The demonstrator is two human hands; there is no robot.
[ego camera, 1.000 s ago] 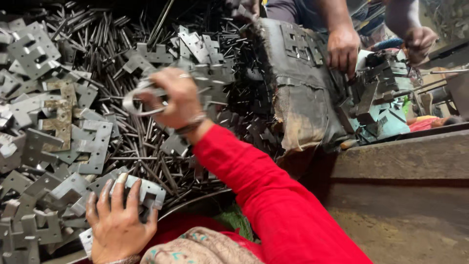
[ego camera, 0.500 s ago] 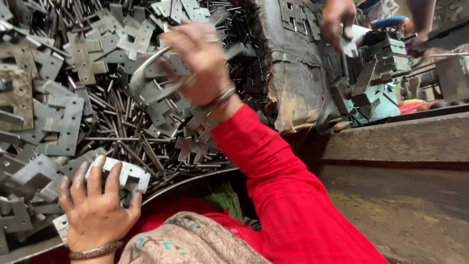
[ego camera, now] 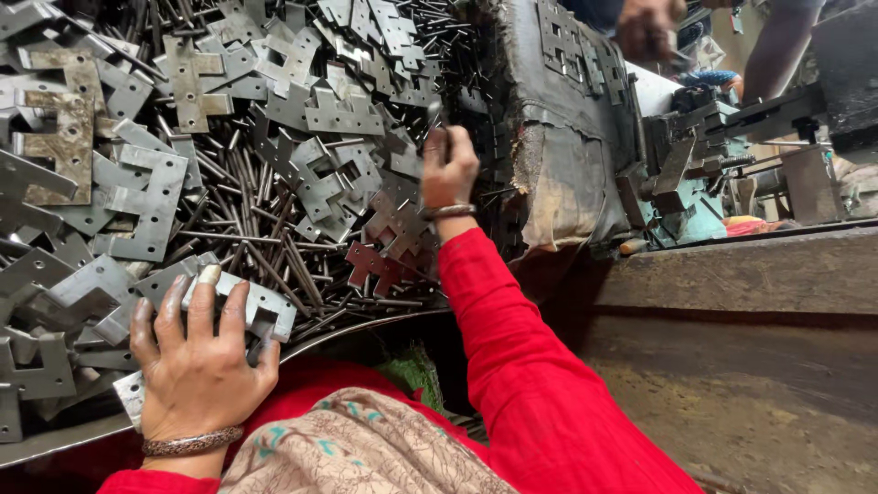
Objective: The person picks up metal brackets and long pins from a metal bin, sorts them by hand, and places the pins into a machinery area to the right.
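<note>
A big heap of grey metal hinge plates (ego camera: 137, 192) and thin steel pins (ego camera: 265, 247) fills a shallow tray (ego camera: 55, 444) in front of me. My left hand (ego camera: 197, 366) lies at the near edge of the heap, with spread fingers pressing down on a small stack of hinge plates (ego camera: 270, 311). My right hand (ego camera: 448, 169), in a red sleeve, reaches to the heap's right side. Its fingers are closed around a dark metal pin (ego camera: 434, 114) that points upward.
A worn, sack-covered block (ego camera: 558, 146) borders the heap on the right. Beyond it stands a greenish metal press machine (ego camera: 704, 155). Another person's hand (ego camera: 645, 27) and forearm (ego camera: 777, 46) work there. A wooden ledge (ego camera: 750, 270) and dirt floor (ego camera: 759, 393) lie to the right.
My right hand no longer holds the hinge plate it lifted earlier. It has moved right and now grips a pin. My left hand has stayed on the stack.
</note>
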